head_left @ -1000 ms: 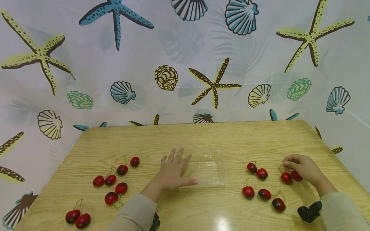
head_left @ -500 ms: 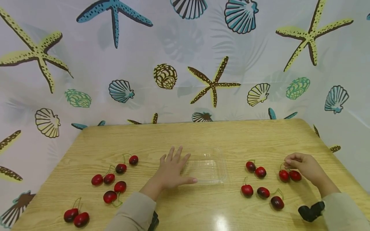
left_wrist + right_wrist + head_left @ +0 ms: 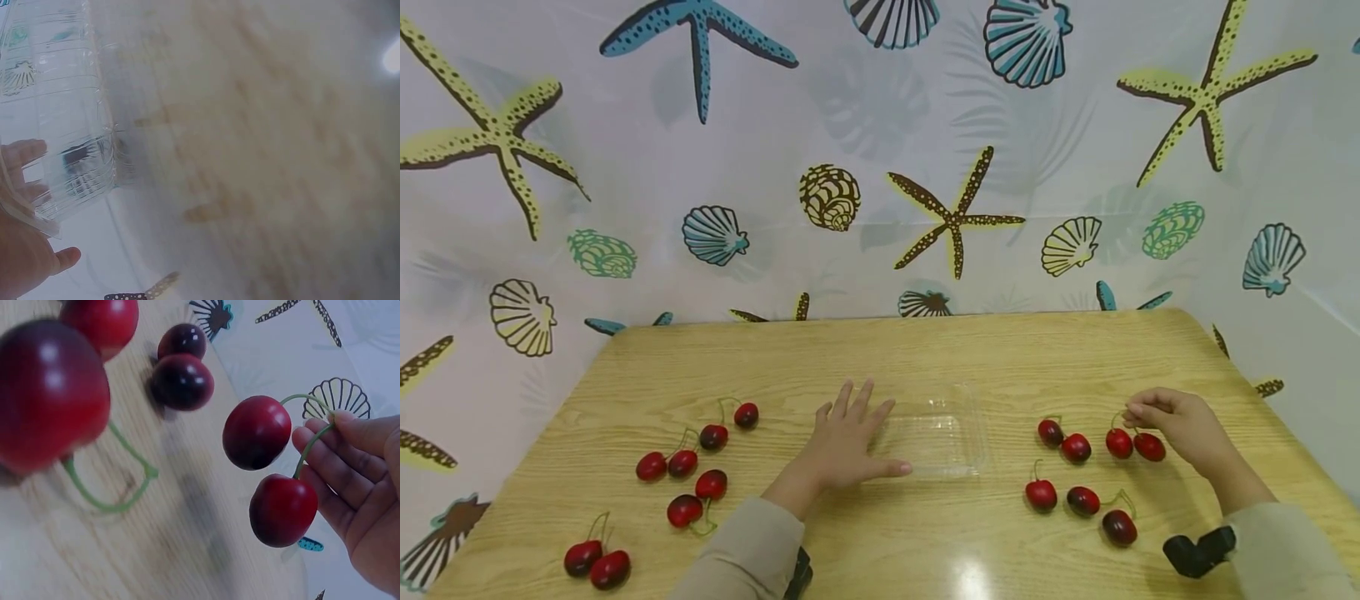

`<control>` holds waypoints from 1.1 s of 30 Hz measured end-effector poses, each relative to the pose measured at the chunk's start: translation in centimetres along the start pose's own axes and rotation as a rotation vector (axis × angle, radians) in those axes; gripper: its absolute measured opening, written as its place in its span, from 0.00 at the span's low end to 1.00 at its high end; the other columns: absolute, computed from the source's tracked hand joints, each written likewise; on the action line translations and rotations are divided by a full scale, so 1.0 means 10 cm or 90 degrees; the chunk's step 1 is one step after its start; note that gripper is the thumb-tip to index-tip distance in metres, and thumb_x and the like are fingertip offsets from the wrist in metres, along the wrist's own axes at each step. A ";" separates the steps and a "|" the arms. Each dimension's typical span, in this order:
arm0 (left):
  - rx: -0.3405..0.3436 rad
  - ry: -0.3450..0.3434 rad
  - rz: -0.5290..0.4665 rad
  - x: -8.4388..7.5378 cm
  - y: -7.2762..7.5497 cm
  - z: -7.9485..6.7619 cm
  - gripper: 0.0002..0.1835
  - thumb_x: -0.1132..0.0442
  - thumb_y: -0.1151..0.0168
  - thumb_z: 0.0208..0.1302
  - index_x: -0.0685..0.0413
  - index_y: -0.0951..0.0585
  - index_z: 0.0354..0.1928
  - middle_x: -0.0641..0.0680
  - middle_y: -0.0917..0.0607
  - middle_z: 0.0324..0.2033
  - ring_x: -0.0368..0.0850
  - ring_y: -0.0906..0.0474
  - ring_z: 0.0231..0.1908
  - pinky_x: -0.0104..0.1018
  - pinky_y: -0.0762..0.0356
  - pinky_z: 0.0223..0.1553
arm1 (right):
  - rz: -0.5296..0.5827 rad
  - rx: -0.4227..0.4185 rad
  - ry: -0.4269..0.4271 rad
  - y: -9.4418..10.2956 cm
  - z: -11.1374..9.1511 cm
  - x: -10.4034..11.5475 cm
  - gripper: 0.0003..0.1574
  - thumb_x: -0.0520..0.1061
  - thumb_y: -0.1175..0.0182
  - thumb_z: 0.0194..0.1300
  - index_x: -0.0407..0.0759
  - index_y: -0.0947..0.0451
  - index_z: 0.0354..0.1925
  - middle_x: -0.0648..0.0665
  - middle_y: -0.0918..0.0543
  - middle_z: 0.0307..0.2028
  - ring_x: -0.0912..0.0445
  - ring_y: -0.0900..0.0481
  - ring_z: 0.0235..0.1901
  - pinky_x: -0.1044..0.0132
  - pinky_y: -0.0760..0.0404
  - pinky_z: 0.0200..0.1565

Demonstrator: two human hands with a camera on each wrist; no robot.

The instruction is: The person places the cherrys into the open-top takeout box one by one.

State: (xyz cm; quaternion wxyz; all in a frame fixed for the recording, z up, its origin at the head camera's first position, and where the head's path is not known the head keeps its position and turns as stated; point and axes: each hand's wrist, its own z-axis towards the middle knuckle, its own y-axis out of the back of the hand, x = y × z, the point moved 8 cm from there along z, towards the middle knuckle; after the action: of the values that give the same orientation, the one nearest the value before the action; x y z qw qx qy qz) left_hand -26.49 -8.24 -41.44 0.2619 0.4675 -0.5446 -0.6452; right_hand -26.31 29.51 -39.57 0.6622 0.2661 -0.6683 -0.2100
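The table (image 3: 865, 358) looks like smooth grained wood, shiny enough to catch a glare on the near side. Left and right, the cherries (image 3: 1077, 448) gleam, smooth-skinned; the box (image 3: 936, 446) seems thin, glossy clear plastic; the far curtain (image 3: 760, 167), matt cloth.

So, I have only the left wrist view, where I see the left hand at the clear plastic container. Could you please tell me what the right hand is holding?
Observer: The right hand pinches the joined stems of a pair of cherries.
Operator: Thank you. Are there other cherries on this same side?
Observer: Yes, five other cherries lie on the table to the right of the clear plastic container.
Operator: And on the opposite side, please?
Observer: Eight more cherries lie there, to the left of the left hand.
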 end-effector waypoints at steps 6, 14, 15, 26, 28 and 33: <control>0.015 0.015 0.008 0.01 -0.02 0.00 0.49 0.28 0.47 0.50 0.47 0.43 0.69 0.61 0.56 0.70 0.63 0.67 0.69 0.65 0.58 0.61 | 0.027 -0.013 0.006 -0.08 0.03 0.13 0.24 0.50 0.53 0.70 0.29 0.26 0.47 0.40 0.17 0.38 0.70 0.22 0.34 0.51 0.26 0.50; 0.013 0.017 0.010 0.02 -0.01 0.00 0.49 0.28 0.47 0.50 0.47 0.43 0.69 0.61 0.55 0.70 0.63 0.67 0.69 0.65 0.58 0.61 | 0.073 -0.010 0.017 -0.20 0.07 0.38 0.24 0.51 0.51 0.69 0.29 0.26 0.47 0.40 0.16 0.38 0.69 0.21 0.34 0.45 0.32 0.54; 0.012 0.016 0.008 0.01 -0.01 0.00 0.49 0.28 0.46 0.50 0.47 0.43 0.69 0.61 0.55 0.70 0.63 0.66 0.69 0.65 0.58 0.61 | 0.078 -0.009 0.020 -0.21 0.07 0.41 0.25 0.51 0.51 0.69 0.29 0.26 0.47 0.39 0.16 0.39 0.69 0.21 0.35 0.44 0.33 0.54; 0.015 0.015 0.015 0.00 0.00 0.01 0.49 0.28 0.47 0.50 0.47 0.43 0.69 0.61 0.56 0.70 0.63 0.67 0.69 0.64 0.58 0.61 | 0.096 -0.008 0.057 -0.32 0.08 0.74 0.24 0.50 0.49 0.68 0.28 0.26 0.46 0.40 0.16 0.38 0.68 0.20 0.35 0.50 0.29 0.53; 0.017 0.016 0.018 0.01 -0.01 0.00 0.49 0.28 0.47 0.50 0.47 0.44 0.70 0.60 0.56 0.70 0.63 0.67 0.69 0.64 0.58 0.61 | 0.104 -0.007 0.066 -0.35 0.08 0.79 0.23 0.49 0.49 0.67 0.28 0.25 0.45 0.40 0.16 0.37 0.67 0.19 0.34 0.55 0.26 0.51; 0.020 0.015 0.014 0.01 -0.02 0.01 0.49 0.29 0.47 0.50 0.47 0.44 0.70 0.61 0.56 0.70 0.63 0.67 0.69 0.65 0.58 0.61 | 0.129 -0.004 0.074 -0.41 0.06 0.87 0.21 0.47 0.48 0.67 0.27 0.25 0.44 0.41 0.16 0.36 0.66 0.19 0.34 0.68 0.23 0.45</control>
State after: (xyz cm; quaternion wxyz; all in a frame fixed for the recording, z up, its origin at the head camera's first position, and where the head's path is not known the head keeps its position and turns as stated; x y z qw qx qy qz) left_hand -26.61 -8.26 -41.68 0.2679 0.4729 -0.5566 -0.6284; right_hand -26.47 20.80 -35.39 0.7185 0.2069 -0.6516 -0.1283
